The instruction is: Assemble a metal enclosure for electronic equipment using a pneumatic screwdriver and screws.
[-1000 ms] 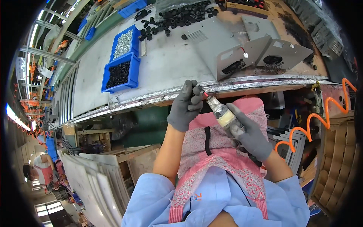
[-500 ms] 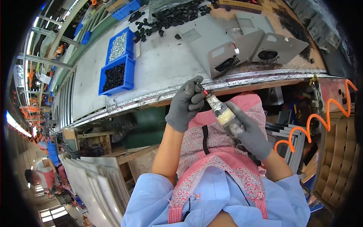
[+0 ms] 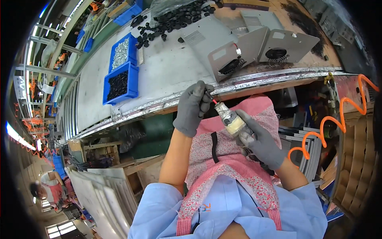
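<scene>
My gloved right hand [image 3: 262,141] is wrapped around a screwdriver [image 3: 234,122], a power tool with a taped silver and cream body. Its reddish bit points up and left at my gloved left hand [image 3: 191,106]. The left fingers are closed in a pinch by the bit's tip, on a small black piece [image 3: 207,95] too small to name for sure. Both hands are over my pink apron, in front of the bench edge. Beyond them on the bench stand two bent grey metal panels [image 3: 234,51], each with a round fan opening and wire guard.
On the bench at left, one blue bin [image 3: 132,95] holds black screws and another [image 3: 129,40] silver ones. Black plastic parts [image 3: 171,24] lie scattered behind. An orange coiled hose [image 3: 330,119] hangs at right. Flat panels [image 3: 97,187] lean below left; another person [image 3: 51,187] is far left.
The screwdriver's tip has drawn slightly down and away from my left fingers, so more of the red bit shows. The view has shifted a little.
</scene>
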Demonstrator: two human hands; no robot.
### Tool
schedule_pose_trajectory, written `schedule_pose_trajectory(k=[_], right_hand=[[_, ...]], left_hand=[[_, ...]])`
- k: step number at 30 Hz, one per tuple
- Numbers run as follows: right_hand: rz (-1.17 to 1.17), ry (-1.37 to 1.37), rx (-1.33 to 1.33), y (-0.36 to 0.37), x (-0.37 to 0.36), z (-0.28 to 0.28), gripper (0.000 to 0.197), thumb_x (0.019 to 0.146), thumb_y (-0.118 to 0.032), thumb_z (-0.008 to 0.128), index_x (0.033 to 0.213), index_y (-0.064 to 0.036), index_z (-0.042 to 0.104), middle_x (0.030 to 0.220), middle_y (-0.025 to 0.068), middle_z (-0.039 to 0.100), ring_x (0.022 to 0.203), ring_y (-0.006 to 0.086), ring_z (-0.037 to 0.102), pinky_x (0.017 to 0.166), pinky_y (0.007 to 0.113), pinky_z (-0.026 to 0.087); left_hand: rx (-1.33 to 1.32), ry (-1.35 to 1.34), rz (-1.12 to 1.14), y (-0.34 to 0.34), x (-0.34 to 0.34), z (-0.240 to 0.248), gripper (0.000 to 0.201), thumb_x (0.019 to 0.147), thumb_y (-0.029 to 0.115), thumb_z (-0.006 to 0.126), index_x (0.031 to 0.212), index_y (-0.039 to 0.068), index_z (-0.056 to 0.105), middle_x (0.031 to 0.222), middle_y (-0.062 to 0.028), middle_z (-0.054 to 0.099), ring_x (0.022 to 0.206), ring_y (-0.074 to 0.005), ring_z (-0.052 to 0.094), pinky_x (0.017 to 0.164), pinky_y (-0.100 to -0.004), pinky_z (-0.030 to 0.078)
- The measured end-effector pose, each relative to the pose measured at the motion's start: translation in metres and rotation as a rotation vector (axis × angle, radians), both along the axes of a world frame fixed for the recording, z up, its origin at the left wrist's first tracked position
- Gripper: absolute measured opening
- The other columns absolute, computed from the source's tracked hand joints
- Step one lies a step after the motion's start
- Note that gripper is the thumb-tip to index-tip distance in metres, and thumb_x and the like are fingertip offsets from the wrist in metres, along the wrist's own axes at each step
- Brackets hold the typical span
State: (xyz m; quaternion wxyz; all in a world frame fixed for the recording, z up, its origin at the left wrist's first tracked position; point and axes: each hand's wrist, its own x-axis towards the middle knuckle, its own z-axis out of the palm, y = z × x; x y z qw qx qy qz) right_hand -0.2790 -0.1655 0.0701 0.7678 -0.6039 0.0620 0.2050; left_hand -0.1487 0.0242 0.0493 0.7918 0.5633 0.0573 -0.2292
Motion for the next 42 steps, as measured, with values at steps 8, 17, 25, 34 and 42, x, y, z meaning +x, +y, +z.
schedule_pose_trajectory(k=[8,17,25,34,42], right_hand=[[-0.009,0.050,0.002,-0.004,0.001,-0.003,0.060,0.091,-0.017,0.050,0.147,-0.0141,0.027,0.084,0.0043,0.052,0.060,0.0075,0.051,0.054,0.023,0.047],[0.053,0.194,0.293,-0.019,0.007,0.004,0.063,0.090,-0.013,0.051,0.147,-0.0106,0.025,0.089,0.0088,0.055,0.067,0.0123,0.056,0.057,0.027,0.052],[-0.097,-0.492,-0.504,-0.025,0.022,-0.015,0.070,0.071,-0.008,0.070,0.134,-0.0077,0.042,0.106,0.0124,0.060,0.094,0.0231,0.062,0.079,0.033,0.050],[-0.073,-0.858,-0.890,-0.052,0.099,-0.037,0.058,0.059,-0.008,0.069,0.115,-0.0133,0.055,0.131,0.0196,0.039,0.109,0.0388,0.053,0.090,0.042,0.047],[-0.003,-0.745,-0.815,-0.048,0.111,-0.054,0.063,0.055,-0.008,0.071,0.116,-0.0167,0.056,0.135,0.0219,0.032,0.108,0.0385,0.053,0.092,0.041,0.047]], left_hand=[[0.111,-0.053,-0.023,-0.002,0.000,-0.001,0.040,0.090,0.040,0.060,0.098,0.001,0.059,0.066,0.0030,0.047,0.047,-0.0052,0.036,0.038,-0.0177,0.023],[0.074,-0.146,-0.105,0.002,0.007,-0.004,0.046,0.086,0.042,0.064,0.102,-0.001,0.058,0.068,0.0015,0.049,0.048,-0.0063,0.037,0.039,-0.0172,0.025],[-0.113,-0.127,-0.094,0.007,0.027,-0.021,0.070,0.087,0.050,0.059,0.124,-0.009,0.046,0.068,0.0009,0.048,0.049,-0.0054,0.037,0.041,-0.0170,0.026],[0.080,-0.299,-0.431,-0.005,0.068,-0.009,0.055,0.081,0.014,0.063,0.131,-0.003,0.045,0.093,-0.0085,0.062,0.071,-0.0175,0.058,0.061,-0.0268,0.046],[0.946,-0.764,-0.898,-0.024,0.121,-0.003,0.062,0.072,0.029,0.074,0.127,0.009,0.052,0.115,-0.0169,0.060,0.097,-0.0276,0.060,0.087,-0.0331,0.047]])
